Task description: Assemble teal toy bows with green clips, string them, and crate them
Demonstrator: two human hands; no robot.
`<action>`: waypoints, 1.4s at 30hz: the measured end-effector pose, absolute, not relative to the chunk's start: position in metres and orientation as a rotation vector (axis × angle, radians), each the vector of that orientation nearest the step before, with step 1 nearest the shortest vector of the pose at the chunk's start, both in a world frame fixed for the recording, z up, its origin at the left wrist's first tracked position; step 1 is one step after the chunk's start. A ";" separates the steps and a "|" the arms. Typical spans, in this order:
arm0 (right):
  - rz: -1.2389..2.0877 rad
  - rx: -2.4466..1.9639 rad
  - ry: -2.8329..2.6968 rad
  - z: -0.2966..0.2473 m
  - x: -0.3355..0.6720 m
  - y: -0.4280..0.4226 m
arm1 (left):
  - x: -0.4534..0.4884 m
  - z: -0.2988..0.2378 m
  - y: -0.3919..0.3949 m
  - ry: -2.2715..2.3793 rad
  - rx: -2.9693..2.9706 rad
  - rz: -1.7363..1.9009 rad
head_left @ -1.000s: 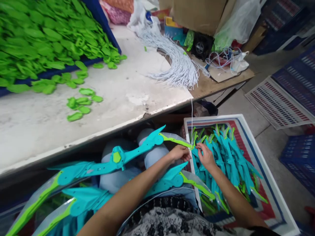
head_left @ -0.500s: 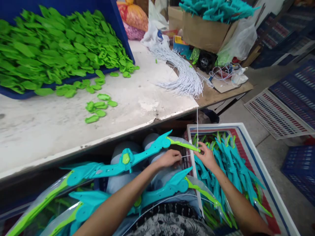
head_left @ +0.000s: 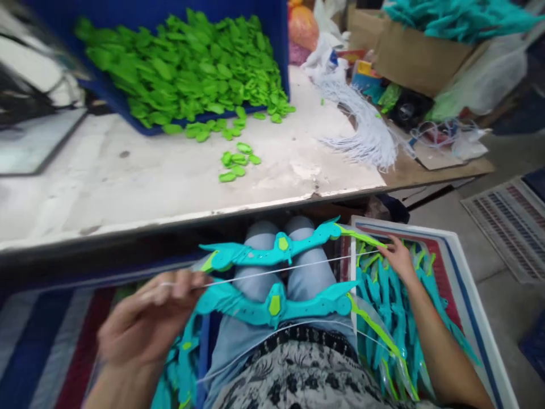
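Observation:
A teal toy bow (head_left: 264, 255) with a green centre piece and green-edged limbs lies across my knees. My right hand (head_left: 399, 260) pinches the tip of its right limb, where a white string (head_left: 272, 271) starts. That string runs taut along the bow to my left hand (head_left: 159, 307), whose closed fingers grip it near the left limb. The left limb's far end is hidden behind my left hand. Nearer my body, a second toy bow (head_left: 306, 309) rests on my lap, its own string (head_left: 298, 324) curving loosely below.
On the white table (head_left: 170, 199) stands a blue bin (head_left: 285, 51) of green pieces (head_left: 191, 68), some spilled. A bundle of white strings (head_left: 366, 130) lies right of it. A crate (head_left: 462, 272) of toy bows stands at my right; a cardboard box (head_left: 417, 51) holds teal parts.
My left hand has moved far left, drawing the string out along the bow. My right hand stays at the limb tip. The view has swung left.

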State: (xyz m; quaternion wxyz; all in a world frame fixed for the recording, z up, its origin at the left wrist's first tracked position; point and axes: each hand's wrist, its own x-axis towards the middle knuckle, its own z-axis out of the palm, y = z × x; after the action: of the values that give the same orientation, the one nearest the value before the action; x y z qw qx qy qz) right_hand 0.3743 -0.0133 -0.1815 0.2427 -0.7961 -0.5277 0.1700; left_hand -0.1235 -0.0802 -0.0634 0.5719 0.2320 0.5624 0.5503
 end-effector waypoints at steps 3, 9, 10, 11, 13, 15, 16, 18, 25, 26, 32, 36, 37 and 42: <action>-0.022 -1.903 -1.774 -0.164 0.325 0.004 | -0.092 -0.068 -0.094 1.146 0.593 1.256; 0.155 -0.925 -2.613 -0.155 0.127 0.002 | -0.051 -0.085 -0.103 1.089 0.606 1.007; 0.186 -0.906 -2.729 -0.157 0.100 0.001 | -0.049 -0.087 -0.104 1.089 0.583 0.997; 0.210 -0.925 -2.826 -0.160 0.078 0.000 | -0.048 -0.089 -0.104 1.094 0.563 0.998; 0.256 -1.028 -2.941 -0.163 0.052 0.004 | -0.048 -0.091 -0.105 1.090 0.513 1.011; 0.315 -1.087 -2.961 -0.163 0.047 0.015 | -0.051 -0.090 -0.105 1.059 0.451 1.050; 0.364 -1.068 -2.959 -0.161 0.050 0.022 | -0.055 -0.089 -0.106 1.057 0.423 1.090; 0.512 -0.965 -2.966 -0.156 0.061 0.036 | -0.065 -0.083 -0.106 1.097 0.383 1.226; 0.879 -0.950 -2.955 -0.146 0.082 0.061 | -0.129 -0.075 -0.087 1.552 0.349 1.877; 0.875 -0.960 -2.960 -0.147 0.082 0.061 | -0.138 -0.077 -0.082 1.627 0.367 1.899; 0.862 -0.923 -2.936 -0.150 0.081 0.060 | -0.175 -0.086 -0.054 1.838 0.562 1.788; 0.873 -0.925 -2.930 -0.152 0.081 0.061 | -0.186 -0.089 -0.045 1.902 0.691 1.707; 0.881 -0.921 -2.924 -0.153 0.081 0.061 | -0.187 -0.090 -0.043 1.919 0.712 1.697; 0.898 -0.903 -2.890 -0.153 0.080 0.061 | -0.193 -0.093 -0.038 1.928 0.809 1.681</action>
State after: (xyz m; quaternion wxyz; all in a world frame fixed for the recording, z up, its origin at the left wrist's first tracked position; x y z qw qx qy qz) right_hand 0.0799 0.0609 -0.1530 -0.0082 -0.2859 -0.9150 0.2844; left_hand -0.1932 -0.0378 -0.0928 0.2276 0.2935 0.6998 0.6101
